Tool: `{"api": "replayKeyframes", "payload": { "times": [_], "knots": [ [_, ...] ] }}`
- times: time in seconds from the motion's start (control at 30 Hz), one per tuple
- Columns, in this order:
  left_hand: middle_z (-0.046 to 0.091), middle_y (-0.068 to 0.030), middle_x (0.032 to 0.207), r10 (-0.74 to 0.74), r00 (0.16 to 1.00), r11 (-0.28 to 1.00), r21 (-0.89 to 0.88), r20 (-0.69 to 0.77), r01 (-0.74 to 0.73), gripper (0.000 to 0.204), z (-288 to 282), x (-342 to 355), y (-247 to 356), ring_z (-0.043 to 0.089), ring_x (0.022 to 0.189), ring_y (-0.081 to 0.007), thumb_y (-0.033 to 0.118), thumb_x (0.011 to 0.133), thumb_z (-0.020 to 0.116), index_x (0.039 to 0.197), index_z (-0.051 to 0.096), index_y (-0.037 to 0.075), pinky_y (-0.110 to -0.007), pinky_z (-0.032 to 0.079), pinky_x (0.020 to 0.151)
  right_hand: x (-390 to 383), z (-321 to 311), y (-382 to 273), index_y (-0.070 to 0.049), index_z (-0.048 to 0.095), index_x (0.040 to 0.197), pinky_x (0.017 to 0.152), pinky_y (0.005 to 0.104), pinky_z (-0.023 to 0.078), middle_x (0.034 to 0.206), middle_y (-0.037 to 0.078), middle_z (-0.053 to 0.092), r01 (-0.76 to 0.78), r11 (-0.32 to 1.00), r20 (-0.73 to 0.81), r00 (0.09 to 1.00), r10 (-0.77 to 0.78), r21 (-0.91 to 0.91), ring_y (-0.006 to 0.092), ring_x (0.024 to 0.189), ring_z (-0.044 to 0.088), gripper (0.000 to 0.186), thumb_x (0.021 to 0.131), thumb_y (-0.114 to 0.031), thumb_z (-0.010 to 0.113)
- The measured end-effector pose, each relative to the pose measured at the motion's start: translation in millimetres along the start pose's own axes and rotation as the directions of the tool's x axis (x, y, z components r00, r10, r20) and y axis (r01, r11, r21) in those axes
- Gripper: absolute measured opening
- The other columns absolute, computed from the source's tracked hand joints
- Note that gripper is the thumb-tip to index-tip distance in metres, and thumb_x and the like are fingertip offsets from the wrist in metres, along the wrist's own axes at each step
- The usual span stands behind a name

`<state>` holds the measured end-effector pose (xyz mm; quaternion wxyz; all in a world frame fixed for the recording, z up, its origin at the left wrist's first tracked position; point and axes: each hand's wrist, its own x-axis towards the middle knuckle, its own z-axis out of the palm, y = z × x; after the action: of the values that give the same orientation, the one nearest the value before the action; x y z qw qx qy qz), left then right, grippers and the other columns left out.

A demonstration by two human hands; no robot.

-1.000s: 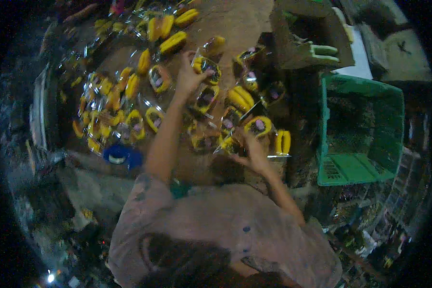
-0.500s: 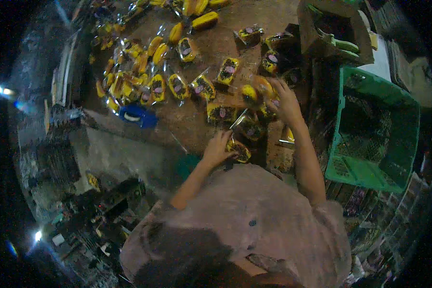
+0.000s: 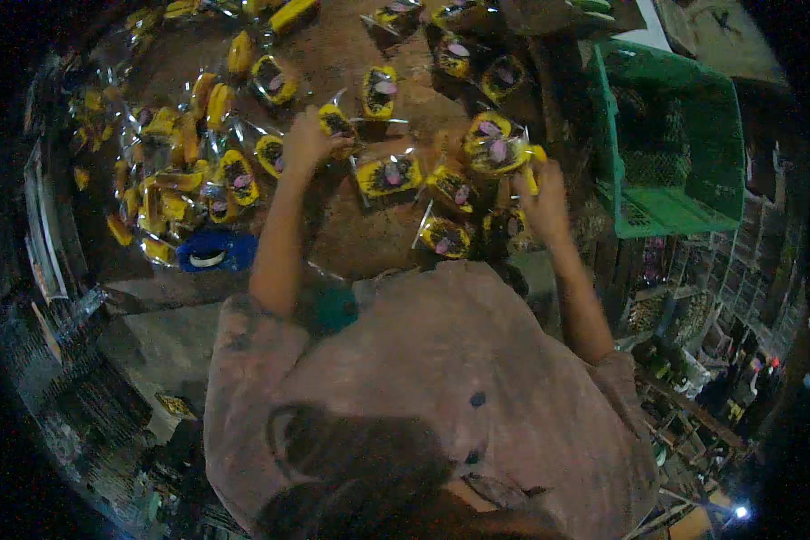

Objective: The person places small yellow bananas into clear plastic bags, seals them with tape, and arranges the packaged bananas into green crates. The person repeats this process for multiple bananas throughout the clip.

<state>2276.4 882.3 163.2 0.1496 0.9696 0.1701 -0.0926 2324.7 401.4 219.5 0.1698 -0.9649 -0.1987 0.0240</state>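
Observation:
On the brown table lie many yellow, oblong pieces that look like cakes or bread in clear wrappers, several with a dark label and a pink oval. My left hand (image 3: 308, 146) is closed on the edge of a wrapped cake (image 3: 335, 121) near the table's middle. Farther right, my right hand (image 3: 540, 200) closes on a wrapped cake (image 3: 533, 169), its fingers partly hidden. Touching that piece on its left is another labelled cake (image 3: 490, 135). Between my hands are a sideways cake (image 3: 389, 175) and a tilted one (image 3: 450, 188); another (image 3: 445, 237) lies close to my body.
A green plastic crate (image 3: 675, 211) stands on its side at the right. Wrapped yellow cakes without visible labels form a heap (image 3: 166, 202) at the left. A blue object with a white curved part (image 3: 216, 252) lies at the table's near left edge.
My left hand has moved from the near edge, forward and left, to a cake farther in. My right hand has drawn back toward me. The view has shifted too.

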Motion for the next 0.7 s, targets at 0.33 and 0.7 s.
{"api": "replayKeyframes", "payload": {
  "times": [0.33, 0.7],
  "knots": [
    [0.066, -0.0231, 0.113, -0.555, 0.832, 0.809, -0.246, -0.017, 0.535, 0.079, -9.1, -197.3, 92.2, 0.065, 0.102, -0.0436, 0.037, 0.075, 0.087, 0.132, 0.044, 0.003, -0.050, 0.053, 0.086, -85.7, 56.5, 41.9, 0.003, 0.052, 0.133, 0.094, 0.0466, 0.049, 0.117, 0.027, 0.060, -0.206, 0.971, 0.168, 0.968, 0.185, 0.118, 0.0432, 0.110, 0.059, 0.068, 0.084, -0.036, 0.080],
    [0.066, -0.0139, 0.130, -0.060, 0.920, 0.787, -0.549, 0.387, 0.282, 0.068, -14.2, -213.4, 133.1, 0.063, 0.120, -0.0302, 0.032, 0.078, 0.087, 0.133, 0.059, 0.004, -0.041, 0.049, 0.103, -48.3, -9.7, 38.3, -0.005, 0.057, 0.132, 0.082, 0.0379, 0.055, 0.115, 0.006, 0.070, -0.518, 0.586, 0.469, 0.847, 0.251, 0.623, 0.0215, 0.101, 0.068, 0.051, 0.092, -0.031, 0.077]
  ]
}}
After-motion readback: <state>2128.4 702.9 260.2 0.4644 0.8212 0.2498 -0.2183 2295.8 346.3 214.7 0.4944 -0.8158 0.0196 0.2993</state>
